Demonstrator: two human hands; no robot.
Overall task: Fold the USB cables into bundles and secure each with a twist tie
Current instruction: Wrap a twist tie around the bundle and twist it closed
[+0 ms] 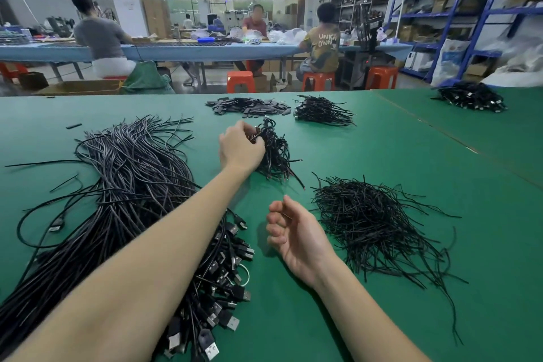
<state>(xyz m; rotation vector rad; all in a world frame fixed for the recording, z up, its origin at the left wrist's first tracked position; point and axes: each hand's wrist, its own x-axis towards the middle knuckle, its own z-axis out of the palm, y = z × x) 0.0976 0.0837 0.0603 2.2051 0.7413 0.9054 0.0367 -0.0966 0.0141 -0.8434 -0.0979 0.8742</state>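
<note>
Ahead, the left hand grips a folded cable bundle on the green bench. Nearer, the right hand rests palm-up beside the twist ties, fingers loosely curled, seemingly empty

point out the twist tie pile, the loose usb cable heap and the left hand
twist tie pile (373, 223), head view, dense middle
loose usb cable heap (129, 173), head view, mid strands
left hand (239, 147), head view, back of hand

A factory assembly floor: workers on orange stools at long benches, stocked blue shelving
</note>
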